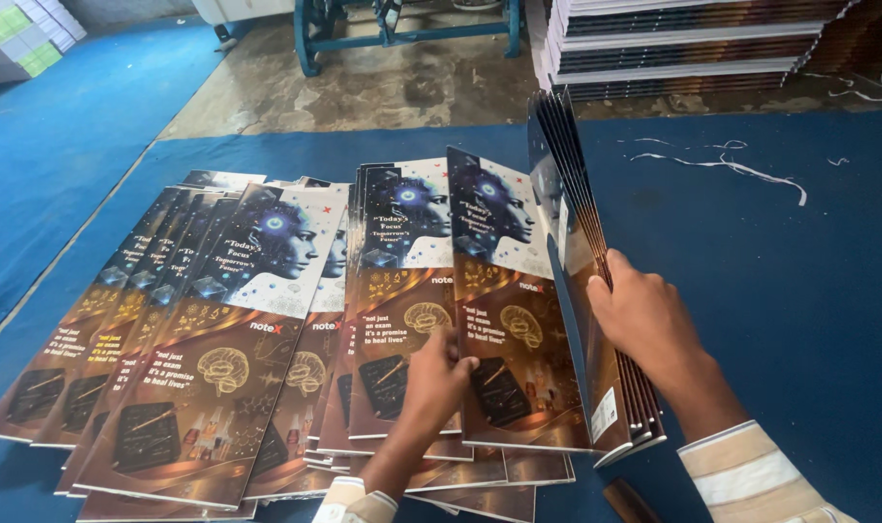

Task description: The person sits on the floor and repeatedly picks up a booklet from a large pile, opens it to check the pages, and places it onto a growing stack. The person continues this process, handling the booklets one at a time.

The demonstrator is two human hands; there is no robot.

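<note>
Right hand (649, 320) grips an upright bundle of covers (596, 291), fingers clamped over its edge. Left hand (436, 373) pinches one printed cover (509, 320), lying just left of the bundle. Fanned cover piles (218, 329) spread further left on blue mat (799, 291).

We see glossy covers (504, 320) in brown, gold and white, a blue mat (799, 291), and cream-striped cuffs (751, 479).
</note>
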